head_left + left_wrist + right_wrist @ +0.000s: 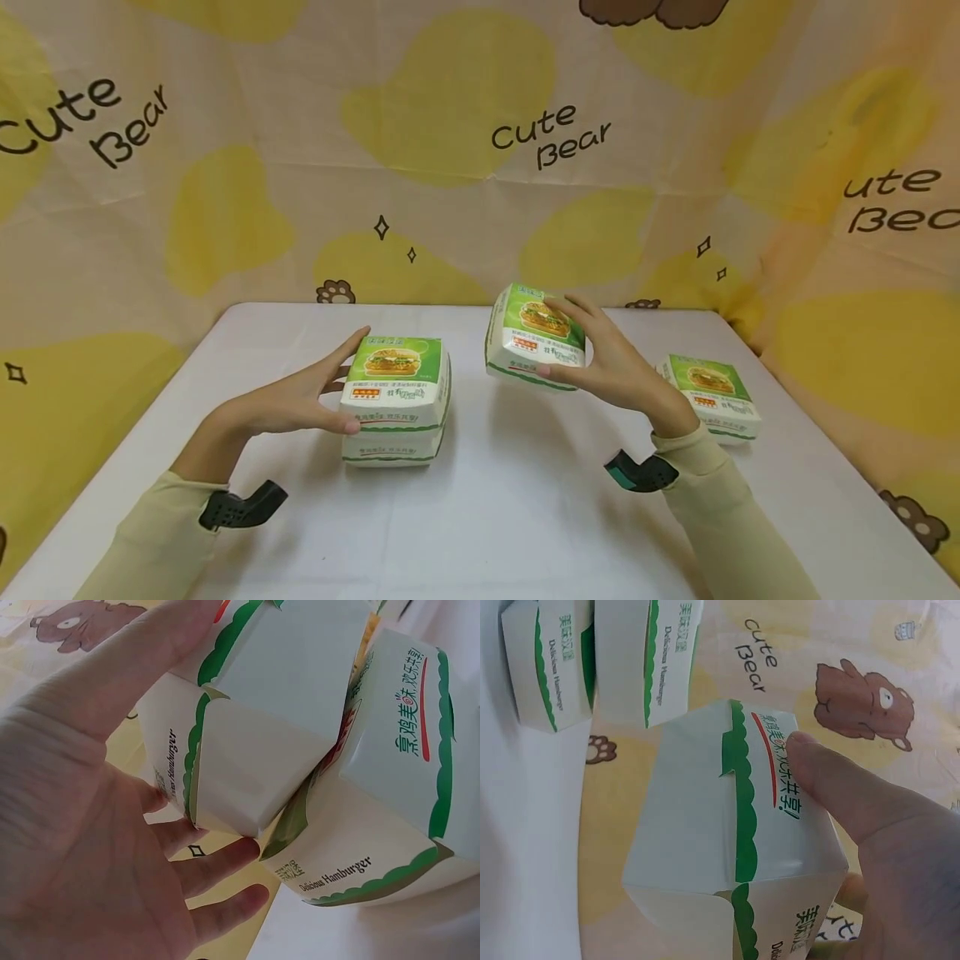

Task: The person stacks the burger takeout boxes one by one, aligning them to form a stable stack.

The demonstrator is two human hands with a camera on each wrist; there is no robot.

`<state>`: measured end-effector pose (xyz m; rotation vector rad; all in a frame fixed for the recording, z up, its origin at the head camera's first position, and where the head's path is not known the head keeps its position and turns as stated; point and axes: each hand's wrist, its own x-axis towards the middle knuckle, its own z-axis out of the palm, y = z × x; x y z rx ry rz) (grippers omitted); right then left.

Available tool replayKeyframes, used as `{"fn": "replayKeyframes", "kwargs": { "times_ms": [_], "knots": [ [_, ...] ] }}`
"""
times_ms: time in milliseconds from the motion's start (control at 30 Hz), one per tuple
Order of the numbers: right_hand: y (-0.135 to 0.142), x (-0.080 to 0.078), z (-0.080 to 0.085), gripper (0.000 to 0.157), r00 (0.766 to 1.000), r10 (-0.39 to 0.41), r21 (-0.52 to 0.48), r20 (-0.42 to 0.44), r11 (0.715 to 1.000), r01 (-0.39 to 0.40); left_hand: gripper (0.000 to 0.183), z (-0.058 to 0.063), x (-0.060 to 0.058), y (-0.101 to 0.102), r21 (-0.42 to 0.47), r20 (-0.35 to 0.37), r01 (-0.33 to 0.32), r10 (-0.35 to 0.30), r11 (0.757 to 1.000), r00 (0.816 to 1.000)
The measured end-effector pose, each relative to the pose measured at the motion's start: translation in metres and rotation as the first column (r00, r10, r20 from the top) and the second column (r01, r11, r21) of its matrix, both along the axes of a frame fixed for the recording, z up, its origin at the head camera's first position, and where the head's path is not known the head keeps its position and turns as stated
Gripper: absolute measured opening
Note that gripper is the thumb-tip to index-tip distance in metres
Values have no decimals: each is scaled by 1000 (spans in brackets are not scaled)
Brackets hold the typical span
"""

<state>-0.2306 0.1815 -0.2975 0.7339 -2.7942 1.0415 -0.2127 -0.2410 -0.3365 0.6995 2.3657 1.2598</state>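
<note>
Holds tilted burger box (519,337) over worktop (480,525) at 1 o'clock in right grip (618,367), apparently for clearance; pinches upper box (397,371) of stack (393,433) at 10 in left grip (288,404), seemingly for steadiness; includes lone box (716,396) at 3.

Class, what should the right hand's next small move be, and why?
Probably bring the raised box left over the two-box stack, levelling it: the right hand holds it tilted, while the left hand grips the stack's top box.
</note>
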Motion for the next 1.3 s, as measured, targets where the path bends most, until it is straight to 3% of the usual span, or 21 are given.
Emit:
{"fn": "replayKeyframes", "kwargs": {
  "times_ms": [300,500,767,1100,1300],
  "knots": [
    [-14,6,17,89,999,31,-42,14,999,-31,126,-2,-1,-1,4,-6,6,-6,1000,1000],
    [-37,13,33,89,996,85,-56,27,995,-84,126,0,0,-4,-10,-23,6,-6,1000,1000],
    [-73,17,42,86,987,160,-51,-4,986,-160,126,0,-1,-2,-8,-6,7,-8,1000,1000],
    [-127,19,50,85,981,191,118,-26,975,-186,121,-4,0,-1,23,-64,16,-14,1000,998],
    [-144,17,52,84,985,171,219,2,961,-167,107,-3,2,-1,4,-86,18,-18,1000,996]
  ]
}}
